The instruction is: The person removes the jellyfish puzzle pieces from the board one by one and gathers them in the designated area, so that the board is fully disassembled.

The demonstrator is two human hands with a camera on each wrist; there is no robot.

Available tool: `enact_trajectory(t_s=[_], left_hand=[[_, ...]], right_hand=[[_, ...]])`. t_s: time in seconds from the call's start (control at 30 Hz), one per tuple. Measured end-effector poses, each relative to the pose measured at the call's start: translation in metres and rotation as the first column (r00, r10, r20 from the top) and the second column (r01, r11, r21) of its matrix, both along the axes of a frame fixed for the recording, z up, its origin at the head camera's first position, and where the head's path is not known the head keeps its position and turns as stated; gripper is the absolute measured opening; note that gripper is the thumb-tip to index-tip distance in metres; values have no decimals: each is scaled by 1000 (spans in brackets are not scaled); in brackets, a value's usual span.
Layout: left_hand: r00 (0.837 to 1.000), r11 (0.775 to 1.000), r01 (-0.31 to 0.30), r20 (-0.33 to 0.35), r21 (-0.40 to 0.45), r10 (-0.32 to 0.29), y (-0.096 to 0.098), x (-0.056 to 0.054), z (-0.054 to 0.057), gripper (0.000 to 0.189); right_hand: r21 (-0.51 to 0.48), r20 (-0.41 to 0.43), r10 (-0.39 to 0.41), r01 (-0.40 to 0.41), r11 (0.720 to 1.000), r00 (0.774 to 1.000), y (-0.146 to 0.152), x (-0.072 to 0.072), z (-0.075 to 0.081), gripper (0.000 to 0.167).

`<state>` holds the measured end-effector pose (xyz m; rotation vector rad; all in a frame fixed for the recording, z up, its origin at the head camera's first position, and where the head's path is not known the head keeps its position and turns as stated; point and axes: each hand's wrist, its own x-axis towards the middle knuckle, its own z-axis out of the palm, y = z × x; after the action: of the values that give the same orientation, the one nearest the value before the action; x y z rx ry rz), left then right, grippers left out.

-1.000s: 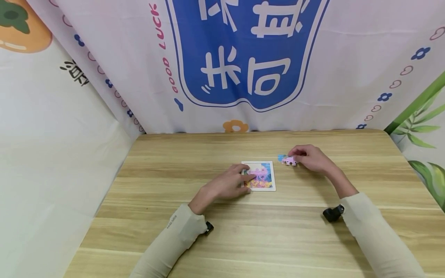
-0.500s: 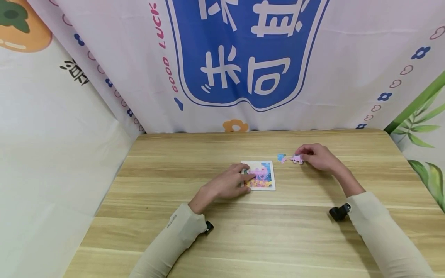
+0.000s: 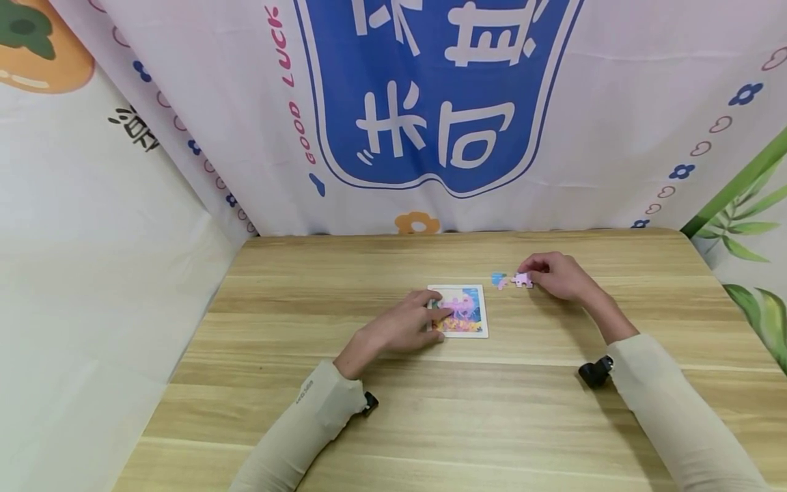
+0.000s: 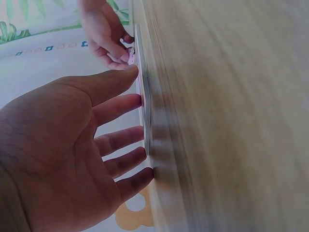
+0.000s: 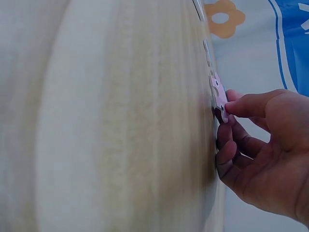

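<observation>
A square jigsaw puzzle in a white-bordered tray (image 3: 484, 321) lies on the table, its picture pink, blue and yellow. My left hand (image 3: 402, 321) rests on its left part with fingers extended; in the left wrist view the hand (image 4: 82, 150) touches the tray's thin edge. To the right, my right hand (image 3: 559, 277) pinches a pink jigsaw piece (image 3: 523, 279) between thumb and fingers, close above the table. In the right wrist view the piece (image 5: 218, 94) is seen nearly edge-on. A blue-and-pink jigsaw piece (image 3: 499, 279) lies just left of it.
The wooden table (image 3: 467, 417) reaches back to a printed cloth (image 3: 522, 205) hanging behind it. White cloth also hangs along the left side. A black camera (image 3: 595, 373) sits at the right wrist.
The right hand has drawn the pink piece rightward, away from the blue-and-pink piece, then shifted slightly back left. My left hand has stayed on the puzzle.
</observation>
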<state>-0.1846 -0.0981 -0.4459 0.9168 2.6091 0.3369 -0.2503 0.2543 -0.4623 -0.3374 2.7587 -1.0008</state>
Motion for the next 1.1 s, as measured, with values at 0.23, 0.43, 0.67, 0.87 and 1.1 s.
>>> enact_trajectory(t_s=[0.23, 0.43, 0.67, 0.87, 1.1], left_hand=[[1000, 1000, -5, 4, 4, 5, 0, 0, 0, 55], [1000, 1000, -10, 7, 7, 10, 0, 1, 1, 55], [1000, 1000, -12, 8, 14, 12, 0, 2, 1, 55], [1000, 1000, -11, 8, 17, 10, 0, 1, 0, 55], [1000, 1000, -13, 14, 18, 13, 0, 0, 0, 55]], right_hand=[[-2, 5, 4, -4, 1000, 1000, 1, -1, 0, 19], [-6, -8, 30, -30, 1000, 1000, 1, -2, -1, 17], [-7, -6, 28, -28, 1000, 1000, 2, -3, -2, 16], [-3, -17, 32, -32, 999, 999, 1, -4, -2, 17], [-5, -12, 16, -16, 1000, 1000, 0, -3, -1, 17]])
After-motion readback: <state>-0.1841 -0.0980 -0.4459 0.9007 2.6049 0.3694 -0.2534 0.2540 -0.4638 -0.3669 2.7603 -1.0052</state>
